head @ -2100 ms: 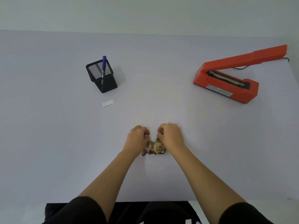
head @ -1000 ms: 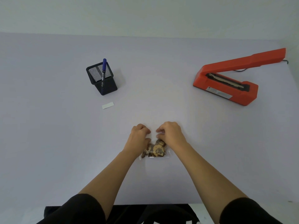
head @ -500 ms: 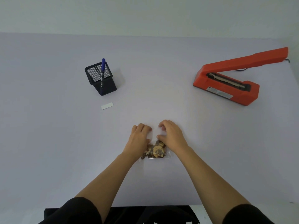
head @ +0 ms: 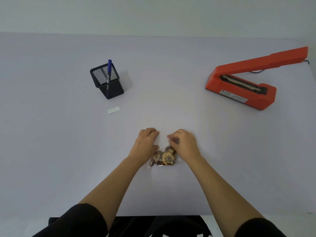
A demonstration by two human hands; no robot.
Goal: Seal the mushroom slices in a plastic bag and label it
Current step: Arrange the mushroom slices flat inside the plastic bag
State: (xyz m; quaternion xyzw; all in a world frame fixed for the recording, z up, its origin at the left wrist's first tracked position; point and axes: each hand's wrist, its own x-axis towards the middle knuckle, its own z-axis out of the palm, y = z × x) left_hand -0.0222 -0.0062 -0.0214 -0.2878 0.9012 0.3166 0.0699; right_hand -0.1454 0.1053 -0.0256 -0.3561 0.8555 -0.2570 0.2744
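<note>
Head view: left hand (head: 146, 142), right hand (head: 184, 142) — grips pinch plastic bag (head: 177, 161) top edge; sealer (head: 266, 94) well apart.

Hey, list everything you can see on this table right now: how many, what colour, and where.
clear plastic bag: one, transparent, near centre, between the hands
mushroom slices: several, brown and tan, inside the bag
white paper label: one, white, left of centre, just in front of the pen holder
black mesh pen holder: one, black, far left
blue marker pen: one, blue, standing in the holder
orange-red heat sealer: one, far right, arm raised
black cable: one, behind the sealer
lavender table: one, under everything
left hand: one, fingers curled at the bag's top edge, grip hidden
right hand: one, pinching the bag's top edge
black sleeves: two, bottom edge
</note>
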